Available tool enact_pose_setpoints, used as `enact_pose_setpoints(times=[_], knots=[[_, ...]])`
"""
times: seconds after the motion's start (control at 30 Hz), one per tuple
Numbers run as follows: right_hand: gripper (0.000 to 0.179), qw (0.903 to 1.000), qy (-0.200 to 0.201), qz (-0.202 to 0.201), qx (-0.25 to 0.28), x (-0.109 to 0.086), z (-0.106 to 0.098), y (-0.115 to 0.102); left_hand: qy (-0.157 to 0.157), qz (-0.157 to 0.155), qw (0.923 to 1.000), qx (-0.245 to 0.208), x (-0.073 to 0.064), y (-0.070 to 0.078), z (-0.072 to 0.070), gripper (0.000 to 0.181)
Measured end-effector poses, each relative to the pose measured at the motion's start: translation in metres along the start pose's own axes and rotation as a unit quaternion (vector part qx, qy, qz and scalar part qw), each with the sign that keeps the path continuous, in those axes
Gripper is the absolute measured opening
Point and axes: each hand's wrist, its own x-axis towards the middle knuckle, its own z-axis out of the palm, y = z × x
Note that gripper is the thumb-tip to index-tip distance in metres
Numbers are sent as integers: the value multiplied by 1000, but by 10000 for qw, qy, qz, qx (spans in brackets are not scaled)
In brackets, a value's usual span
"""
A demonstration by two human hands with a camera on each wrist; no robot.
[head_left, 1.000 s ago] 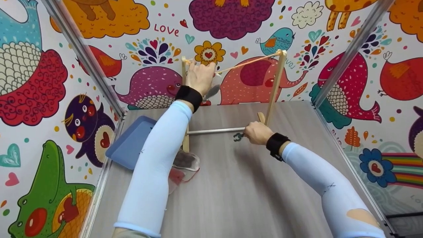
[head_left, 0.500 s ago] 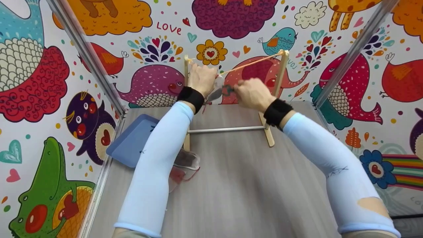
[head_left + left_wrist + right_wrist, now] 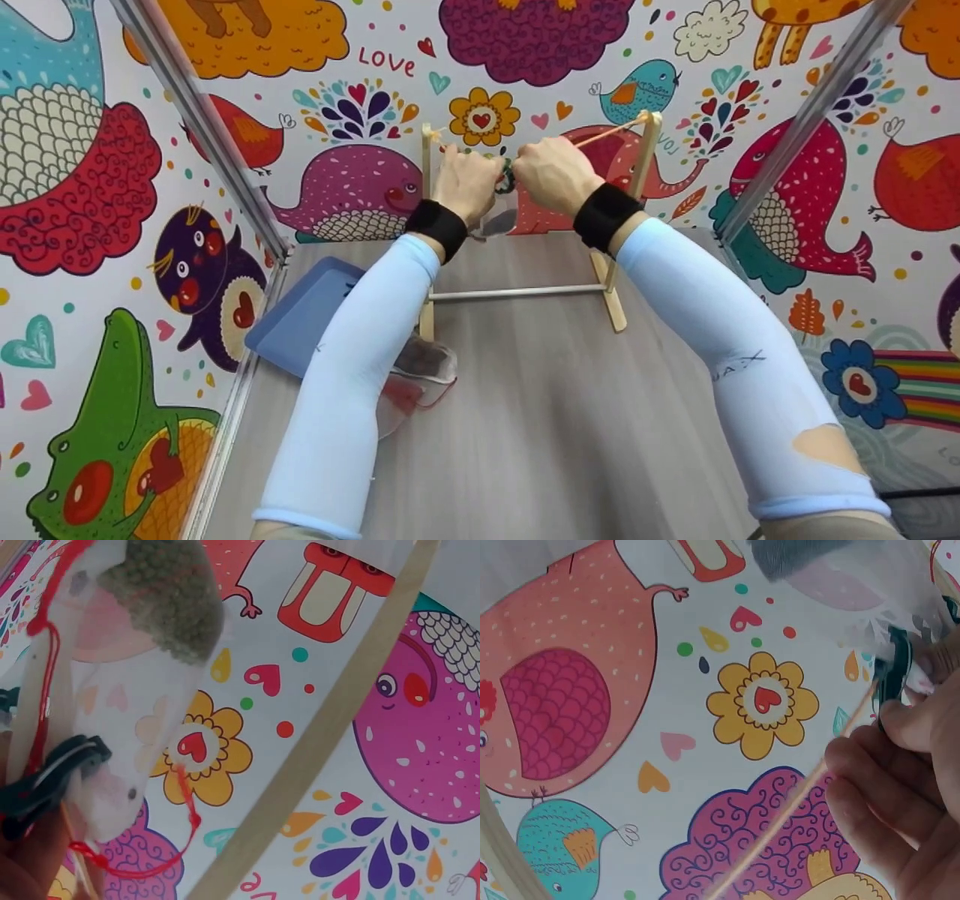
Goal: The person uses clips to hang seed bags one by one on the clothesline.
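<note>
A sheer white drawstring pouch (image 3: 112,690) with a red cord hangs at the cord line (image 3: 772,840); green pellets (image 3: 169,596) fill its far end. My left hand (image 3: 466,184) holds the pouch's edge at the line, near the left post; its grip is partly hidden in the head view. Beside it, my right hand (image 3: 555,169) pinches a dark green clip (image 3: 892,675) between thumb and fingers, at the line and the pouch edge. Another dark green piece (image 3: 952,607) shows at the right wrist view's edge.
The line spans two wooden posts, left (image 3: 427,225) and right (image 3: 643,172), joined below by a white rod (image 3: 517,292). A blue tray (image 3: 289,330) lies left, partly behind my left arm. More mesh pouches (image 3: 427,360) lie beside that arm. Patterned panels surround the table (image 3: 562,420).
My right hand has risen from the lower rod by the right post to the line, carrying the clip, and now meets my left hand. The left hand has stayed at the line.
</note>
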Motion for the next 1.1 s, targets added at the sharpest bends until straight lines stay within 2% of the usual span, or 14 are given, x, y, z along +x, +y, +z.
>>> enact_pose_setpoints(times=[0.13, 0.27, 0.43, 0.5, 0.6, 0.67, 0.8, 0.87, 0.97, 1.03, 1.1], knots=[[14, 9998, 44, -31, 206, 2, 2, 2, 149, 49, 9998, -87, -2, -2, 4, 16], [13, 9977, 368, 85, 567, -4, 11, 5, 211, 42, 9996, -188, -4, -3, 4, 16], [42, 9928, 728, 536, 792, -18, 31, 5, 309, 98, 9992, -238, -9, -1, 4, 19], [45, 9901, 817, 741, 866, -24, 40, 5, 406, 138, 9987, -266, -13, 1, 4, 20], [34, 9870, 879, 931, 970, -34, 53, 5, 756, 227, 9963, -328, -22, 2, 8, 21], [27, 9850, 906, 1030, 1047, -41, 63, 4, 1135, 347, 9922, -386, -29, 3, 12, 22], [28, 9797, 851, 1238, 1328, -57, 86, 1, 1974, 740, 9770, -315, -51, 3, 22, 26], [28, 9782, 702, 1313, 1450, -66, 102, -3, 2216, 1023, 9695, -220, -65, 5, 28, 26], [31, 9767, 328, 1415, 1581, -81, 127, -10, 2107, 1471, 9663, -165, -87, 7, 41, 22], [34, 9745, 41, 1503, 1664, -90, 141, -13, 1747, 1679, 9700, -224, -101, 8, 55, 20], [40, 9713, -190, 1608, 1743, -97, 153, -17, 1256, 1725, 9764, -344, -115, 7, 72, 18]])
